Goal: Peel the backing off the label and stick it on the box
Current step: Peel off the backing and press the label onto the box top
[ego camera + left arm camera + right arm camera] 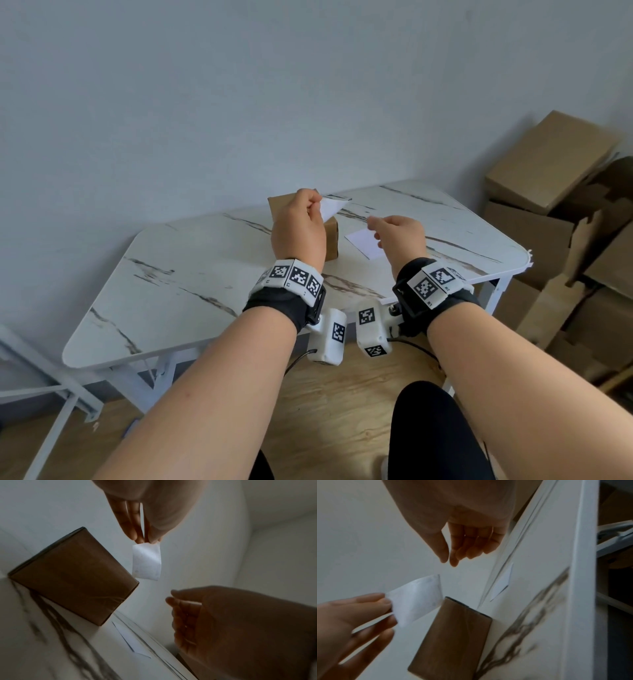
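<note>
The left hand (298, 229) pinches the label (146, 562) in the air, just above the brown box (75, 574); the right hand (399, 234) is loose and holds nothing. A white sheet (363, 244), probably the backing, lies on the surface (205, 274), so I judge that only the sticking remains.

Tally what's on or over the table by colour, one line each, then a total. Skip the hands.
Brown: 1, the box standing on the table.
White: 2, the label pinched in the left hand above the box, and the paper lying flat on the table under the right hand.
Total: 3
</note>
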The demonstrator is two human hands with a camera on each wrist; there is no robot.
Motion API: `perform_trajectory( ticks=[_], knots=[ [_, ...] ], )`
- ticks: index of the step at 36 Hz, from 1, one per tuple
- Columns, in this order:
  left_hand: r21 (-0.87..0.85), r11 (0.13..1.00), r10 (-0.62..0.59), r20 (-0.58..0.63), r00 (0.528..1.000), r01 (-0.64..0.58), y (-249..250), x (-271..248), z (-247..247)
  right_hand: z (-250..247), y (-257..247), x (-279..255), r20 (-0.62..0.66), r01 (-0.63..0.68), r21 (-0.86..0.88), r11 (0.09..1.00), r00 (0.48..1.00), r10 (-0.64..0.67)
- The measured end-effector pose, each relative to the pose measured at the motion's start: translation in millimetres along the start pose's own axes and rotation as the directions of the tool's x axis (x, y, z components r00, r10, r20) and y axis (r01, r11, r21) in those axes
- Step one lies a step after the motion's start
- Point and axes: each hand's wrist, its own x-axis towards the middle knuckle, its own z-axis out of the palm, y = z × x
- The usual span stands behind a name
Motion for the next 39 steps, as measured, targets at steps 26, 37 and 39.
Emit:
perform_trajectory(
  ticks=[26, 37, 39],
  knots=[
    [0.095, 0.977, 0.176, 0.141, 0.974, -0.190, -11.9, -8.4, -26.2, 27.5, -33.5, -7.1, 0.084, -0.171, 0.193, 0.966, 0.984, 0.158],
    [0.095, 0.969, -0.246, 0.220, 0.944, 0.230, -47.3, 13.0, -33.5, 49.7, -33.0, -5.2, 0.279, -0.150, 0.103, 0.983, 0.953, 0.116],
    [0.068, 0.958, -0.285, 0.245, 0.927, 0.277, -49.0, 12.1, -35.3, 52.8, -34.3, -6.7, 0.294, -0.167, 0.102, 0.981, 0.947, 0.130]
  ],
)
